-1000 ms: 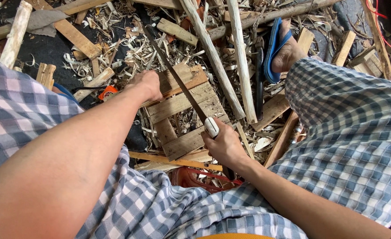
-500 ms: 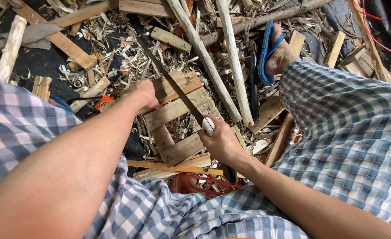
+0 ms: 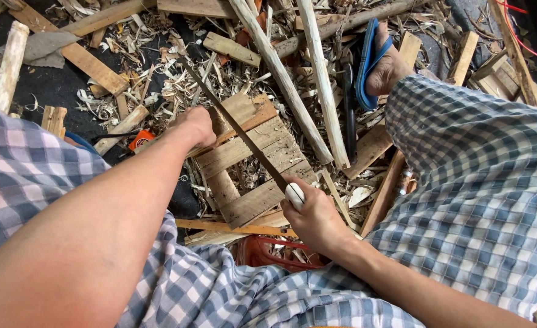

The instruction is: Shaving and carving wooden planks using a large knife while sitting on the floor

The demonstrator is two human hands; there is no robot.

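A long dark blade (image 3: 238,127) with a pale handle end (image 3: 294,194) lies slantwise across a small slatted wooden frame (image 3: 253,164) that rests on the ground among shavings, roughly in the middle of the littered floor. The right hand (image 3: 314,218) is closed around the handle at the near end of the blade, fingers wrapped tight, the pale butt showing above the fist. The left hand (image 3: 195,124) is pressed down on the far left corner of the frame, just beside the blade; whether its fingers curl around the slat or lie flat cannot be told, since the back of the hand hides them. The blade's tip reaches past the frame into the wood shavings (image 3: 159,67). Beyond the frame, two peeled pale sticks (image 3: 317,79) run side by side from the far edge of the floor toward the frame's right side. To their right a foot in a blue sandal (image 3: 375,61) rests on scrap boards (image 3: 371,146). A long plank (image 3: 80,58) lies at the far left, and a small orange object (image 3: 141,141) sits near the left hand. Checked cloth covers both knees (image 3: 475,182) at either side.
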